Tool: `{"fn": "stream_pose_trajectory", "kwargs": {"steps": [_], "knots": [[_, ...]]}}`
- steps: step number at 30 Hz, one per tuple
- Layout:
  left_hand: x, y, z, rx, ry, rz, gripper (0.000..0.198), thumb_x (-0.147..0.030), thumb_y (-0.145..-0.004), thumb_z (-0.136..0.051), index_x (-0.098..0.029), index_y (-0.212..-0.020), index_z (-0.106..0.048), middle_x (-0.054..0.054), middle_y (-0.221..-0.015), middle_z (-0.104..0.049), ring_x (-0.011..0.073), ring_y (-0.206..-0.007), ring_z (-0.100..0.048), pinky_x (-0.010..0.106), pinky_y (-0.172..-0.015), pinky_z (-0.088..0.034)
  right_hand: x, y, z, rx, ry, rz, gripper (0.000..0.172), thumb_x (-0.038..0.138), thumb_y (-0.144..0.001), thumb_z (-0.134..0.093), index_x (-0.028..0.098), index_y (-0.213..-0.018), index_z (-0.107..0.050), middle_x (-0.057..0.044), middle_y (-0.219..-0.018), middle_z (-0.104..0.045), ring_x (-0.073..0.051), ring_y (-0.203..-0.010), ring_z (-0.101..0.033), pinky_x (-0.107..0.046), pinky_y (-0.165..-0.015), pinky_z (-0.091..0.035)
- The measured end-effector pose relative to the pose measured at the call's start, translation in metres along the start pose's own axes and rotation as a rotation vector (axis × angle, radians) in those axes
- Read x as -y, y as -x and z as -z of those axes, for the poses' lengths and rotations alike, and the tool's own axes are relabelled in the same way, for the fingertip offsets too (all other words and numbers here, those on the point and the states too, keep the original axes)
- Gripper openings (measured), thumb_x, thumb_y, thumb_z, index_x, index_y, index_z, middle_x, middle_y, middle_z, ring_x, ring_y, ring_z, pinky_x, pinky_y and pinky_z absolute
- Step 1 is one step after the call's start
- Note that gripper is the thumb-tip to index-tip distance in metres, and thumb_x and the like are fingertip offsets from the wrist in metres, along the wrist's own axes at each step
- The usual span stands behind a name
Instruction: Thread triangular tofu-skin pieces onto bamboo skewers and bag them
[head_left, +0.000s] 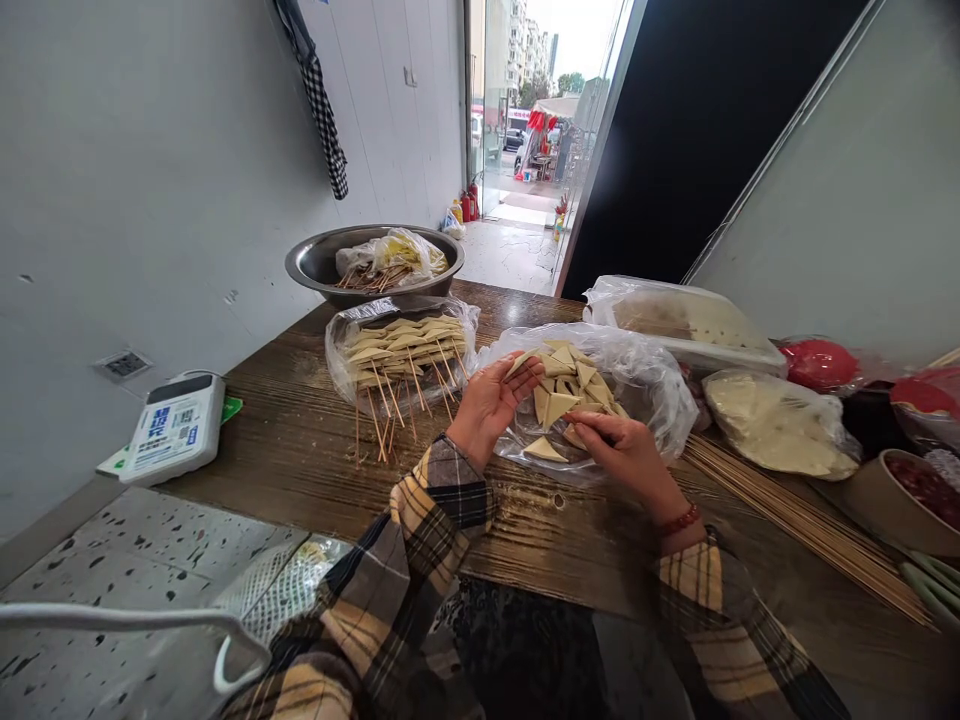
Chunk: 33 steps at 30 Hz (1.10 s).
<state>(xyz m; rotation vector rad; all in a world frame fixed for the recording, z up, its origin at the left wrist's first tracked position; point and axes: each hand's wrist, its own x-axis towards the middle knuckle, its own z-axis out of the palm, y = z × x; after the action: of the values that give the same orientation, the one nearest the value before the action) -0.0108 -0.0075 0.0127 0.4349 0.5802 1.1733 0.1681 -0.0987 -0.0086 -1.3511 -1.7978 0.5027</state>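
My left hand (491,402) is turned palm up, its fingers curled around a tan tofu-skin triangle that shows at the fingertips. Over the right side of the pile, my right hand (621,448) has thumb and forefinger pinched together; what is between them I cannot make out. Folded tofu-skin triangles (581,378) lie heaped on an opened clear plastic bag (667,400) under and beyond both hands. One loose triangle (545,449) rests at the bag's near edge. Left of my left hand, skewered tofu triangles (405,345) are stacked in another bag, their sticks pointing toward me.
Bare bamboo skewers (806,530) lie at the right of the wooden table (525,525). Behind them are a bag of pale rounds (780,425), a covered tray (686,315) and a bowl (874,500). A metal basin (300,262) stands back left, a white device (172,425) front left.
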Motion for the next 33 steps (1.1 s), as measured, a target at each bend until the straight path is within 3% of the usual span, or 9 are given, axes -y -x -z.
{"fn": "stream_pose_trajectory", "kwargs": {"steps": [18, 33], "knots": [[0.0015, 0.0009, -0.0004, 0.008, -0.047, -0.018, 0.013, -0.009, -0.084, -0.05, -0.009, -0.09, -0.061, 0.011, -0.08, -0.072, 0.0166, -0.076, -0.07, 0.032, -0.085, -0.054, -0.0019, 0.0005, -0.0013, 0.008, 0.015, -0.035, 0.031, 0.034, -0.089, -0.053, 0.019, -0.106, -0.073, -0.006, -0.104, -0.074, -0.024, -0.096, -0.07, -0.034, -0.081, -0.056], [0.0096, -0.0025, 0.0031, 0.065, -0.321, -0.26, 0.017, -0.014, -0.082, -0.056, -0.012, -0.098, -0.06, 0.01, -0.079, -0.071, 0.0194, -0.079, -0.071, 0.032, -0.077, -0.053, -0.0015, -0.0002, 0.0011, 0.011, 0.015, -0.035, 0.029, 0.031, -0.087, -0.054, 0.019, -0.103, -0.074, -0.006, -0.104, -0.074, -0.024, -0.095, -0.07, -0.035, -0.081, -0.056]]}}
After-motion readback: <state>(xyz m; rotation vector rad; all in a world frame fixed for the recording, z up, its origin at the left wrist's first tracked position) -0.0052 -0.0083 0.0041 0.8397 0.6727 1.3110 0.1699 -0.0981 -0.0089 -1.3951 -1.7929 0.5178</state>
